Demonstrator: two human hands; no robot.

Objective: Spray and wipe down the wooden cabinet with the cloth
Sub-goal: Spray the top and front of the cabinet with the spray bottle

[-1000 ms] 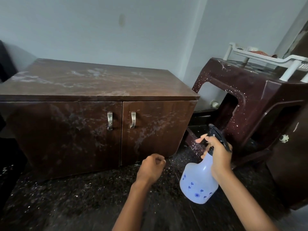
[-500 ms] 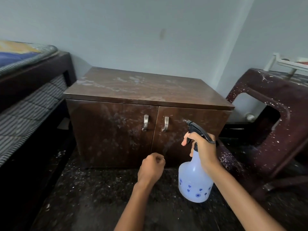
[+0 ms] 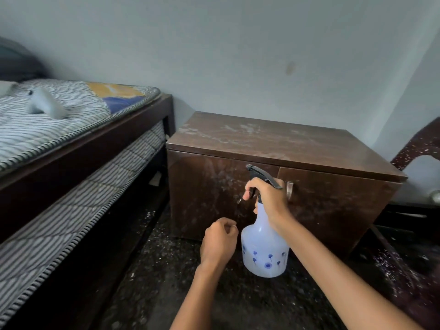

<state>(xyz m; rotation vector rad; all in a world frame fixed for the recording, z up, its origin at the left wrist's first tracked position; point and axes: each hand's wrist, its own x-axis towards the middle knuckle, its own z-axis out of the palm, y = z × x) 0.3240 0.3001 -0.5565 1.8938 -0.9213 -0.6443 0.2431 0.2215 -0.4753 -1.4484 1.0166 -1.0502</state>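
The right hand (image 3: 271,198) and spray bottle (image 3: 264,248) cover part of the cabinet (image 3: 333,210).

Both bare forearms reach forward from the lower edge, the left hand (image 3: 217,241) curled into a fist with nothing seen in it, the right hand (image 3: 270,198) higher, gripping the bottle (image 3: 264,254) by its neck, forefinger hooked over the trigger.

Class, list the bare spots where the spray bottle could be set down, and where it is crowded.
The cabinet top, from wall to front edge, is bare. The floor between bed and cabinet is free too. Crowded: before the doors, with left hand, right hand and spray bottle.
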